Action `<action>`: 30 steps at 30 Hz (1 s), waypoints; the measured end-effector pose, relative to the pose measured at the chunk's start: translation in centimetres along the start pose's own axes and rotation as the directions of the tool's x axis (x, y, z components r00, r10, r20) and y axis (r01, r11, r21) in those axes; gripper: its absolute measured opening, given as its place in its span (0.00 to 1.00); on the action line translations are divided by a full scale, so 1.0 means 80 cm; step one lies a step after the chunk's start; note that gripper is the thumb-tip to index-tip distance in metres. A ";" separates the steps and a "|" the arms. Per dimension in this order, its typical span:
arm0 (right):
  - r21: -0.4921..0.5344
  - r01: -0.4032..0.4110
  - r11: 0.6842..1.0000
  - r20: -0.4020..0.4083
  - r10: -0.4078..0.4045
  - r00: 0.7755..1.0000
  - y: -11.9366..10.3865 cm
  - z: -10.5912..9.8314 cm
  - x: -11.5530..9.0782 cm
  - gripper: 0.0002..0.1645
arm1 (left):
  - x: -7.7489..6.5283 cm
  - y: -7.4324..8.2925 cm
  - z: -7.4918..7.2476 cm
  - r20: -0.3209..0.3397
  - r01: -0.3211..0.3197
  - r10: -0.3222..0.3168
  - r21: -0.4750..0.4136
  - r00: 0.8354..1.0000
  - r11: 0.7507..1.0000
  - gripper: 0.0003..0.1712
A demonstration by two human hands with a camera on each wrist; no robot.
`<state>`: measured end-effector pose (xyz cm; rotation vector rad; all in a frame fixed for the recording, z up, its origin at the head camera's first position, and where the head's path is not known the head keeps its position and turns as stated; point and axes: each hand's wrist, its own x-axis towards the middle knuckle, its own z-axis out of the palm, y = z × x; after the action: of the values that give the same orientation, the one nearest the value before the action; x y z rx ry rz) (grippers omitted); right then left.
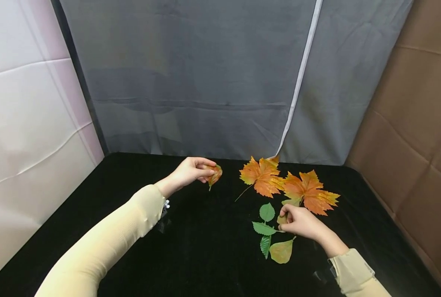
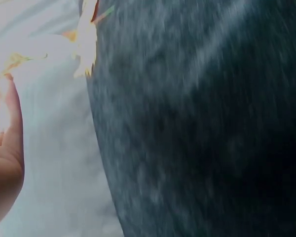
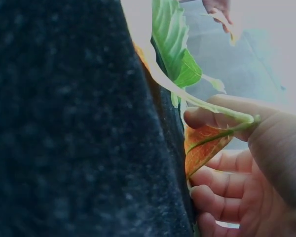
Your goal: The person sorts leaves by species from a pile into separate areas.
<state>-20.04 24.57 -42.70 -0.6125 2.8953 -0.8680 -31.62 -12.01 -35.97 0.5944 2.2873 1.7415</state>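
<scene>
My left hand [image 1: 191, 170] pinches a small orange-yellow leaf [image 1: 216, 176] between thumb and fingers, its tip hanging down over the black table. In the left wrist view, only the edge of that hand [image 2: 9, 128] shows. My right hand [image 1: 305, 223] pinches another small leaf [image 1: 281, 220] low over the table. The right wrist view shows this leaf as orange [image 3: 204, 145], with a green stem by the thumb. Just left of the right hand lies a sprig of green leaves [image 1: 264, 228]. A yellow-green leaf [image 1: 281, 251] lies below it, nearer me.
Beyond the right hand lie two orange maple leaves, one on the left [image 1: 262, 178] and one on the right [image 1: 311, 192]. A yellow-green leaf [image 1: 292, 202] peeks out beside the right one. Grey cloth [image 1: 205, 82] hangs behind the black table [image 1: 190, 255]; a brown panel [image 1: 421, 144] stands on the right.
</scene>
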 end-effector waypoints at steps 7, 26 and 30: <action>0.022 0.012 1.000 -0.014 -0.012 1.000 -0.001 -0.011 -0.001 0.06 | -0.007 -0.003 -0.041 -0.065 -0.011 0.014 0.043 0.998 0.999 0.21; 0.508 -0.056 0.859 -0.048 0.093 0.994 -0.005 -0.019 0.005 0.25 | -0.014 -0.003 -0.086 -0.155 -0.010 0.015 0.032 0.988 0.999 0.23; 0.536 -0.091 0.839 0.007 0.103 0.995 0.004 -0.013 0.006 0.22 | -0.014 0.001 -0.097 -0.170 -0.010 0.016 0.036 0.985 0.999 0.24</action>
<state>-20.73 25.17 -41.92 -0.3928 2.4775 -1.5856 -33.70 -19.20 -33.76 0.4841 2.4371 1.8270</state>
